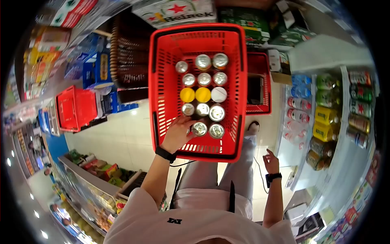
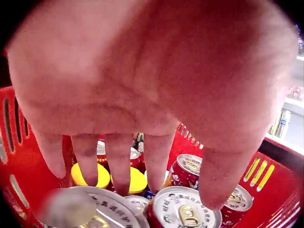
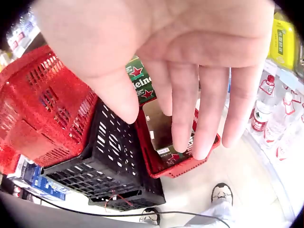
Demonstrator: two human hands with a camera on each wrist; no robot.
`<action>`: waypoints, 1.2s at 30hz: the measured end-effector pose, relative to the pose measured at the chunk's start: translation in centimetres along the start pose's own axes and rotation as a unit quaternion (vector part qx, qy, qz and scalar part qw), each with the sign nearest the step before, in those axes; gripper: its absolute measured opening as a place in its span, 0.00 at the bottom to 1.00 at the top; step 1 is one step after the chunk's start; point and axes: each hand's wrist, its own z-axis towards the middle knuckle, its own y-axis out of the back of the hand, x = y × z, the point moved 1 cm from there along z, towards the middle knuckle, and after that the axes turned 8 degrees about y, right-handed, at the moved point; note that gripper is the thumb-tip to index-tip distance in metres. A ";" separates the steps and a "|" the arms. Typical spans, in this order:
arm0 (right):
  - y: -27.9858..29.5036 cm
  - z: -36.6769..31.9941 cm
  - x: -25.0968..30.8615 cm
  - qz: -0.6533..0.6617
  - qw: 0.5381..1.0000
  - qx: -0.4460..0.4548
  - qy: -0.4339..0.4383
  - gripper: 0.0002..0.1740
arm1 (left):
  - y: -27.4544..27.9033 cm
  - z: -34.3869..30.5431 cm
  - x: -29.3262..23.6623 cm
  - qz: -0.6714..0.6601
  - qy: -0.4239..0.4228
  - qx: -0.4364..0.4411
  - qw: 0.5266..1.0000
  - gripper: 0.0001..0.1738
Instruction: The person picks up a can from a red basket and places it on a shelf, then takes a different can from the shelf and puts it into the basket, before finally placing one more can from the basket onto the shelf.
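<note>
A red basket (image 1: 157,101) holds several silver-topped cans (image 1: 204,79) standing in rows, two yellow lids (image 1: 203,95) and a white lid (image 1: 219,94). My left hand (image 1: 177,136) reaches over the basket's near left side, its thumb and index finger at opposite edges of a red can (image 1: 199,129). In the left wrist view, that hand (image 2: 156,76) points downward, with the thumb on the rim of the can (image 2: 187,211); contact on the far side is partly hidden. My right hand (image 1: 271,162) hangs away from the basket, and in the right wrist view the hand (image 3: 190,42) holds nothing.
Under the basket stands a black crate (image 3: 118,137). A lower red basket (image 1: 267,89) is beside it, with Heineken boxes (image 1: 176,12) behind. Shelves of bottles (image 1: 326,116) line the right. A thin black cable (image 3: 156,213) crosses near my feet.
</note>
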 end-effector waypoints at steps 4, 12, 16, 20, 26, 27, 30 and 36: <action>-1.1 -0.4 0.4 -0.003 1.000 0.024 -0.001 0.25 | 0.3 -0.6 1.9 -0.019 0.016 0.037 0.999 0.30; -3.1 0.3 0.7 0.006 0.998 0.061 0.006 0.25 | 1.7 -0.6 1.8 -0.031 0.074 0.071 0.994 0.36; -1.9 0.6 1.4 0.028 0.999 0.041 0.004 0.24 | 2.9 -0.5 0.0 -0.050 0.085 0.051 0.994 0.32; -1.8 -0.1 -0.6 0.058 0.998 0.013 0.004 0.23 | 3.8 0.3 -2.1 -0.043 0.027 -0.023 0.998 0.30; -1.7 -2.1 -1.7 0.069 0.997 0.008 -0.040 0.23 | 3.7 1.8 -5.8 -0.048 0.041 0.022 0.998 0.31; -1.9 -2.5 -2.0 0.071 0.997 0.003 -0.041 0.23 | 3.3 2.0 -6.0 -0.048 0.043 0.023 0.998 0.31; -2.1 -3.9 -3.3 0.096 0.993 -0.009 -0.068 0.22 | 3.0 2.5 -6.7 -0.066 0.052 0.042 0.996 0.31; -2.4 -6.0 -6.0 0.112 0.989 -0.020 -0.089 0.22 | 4.0 4.2 -6.7 0.032 0.017 0.003 0.999 0.31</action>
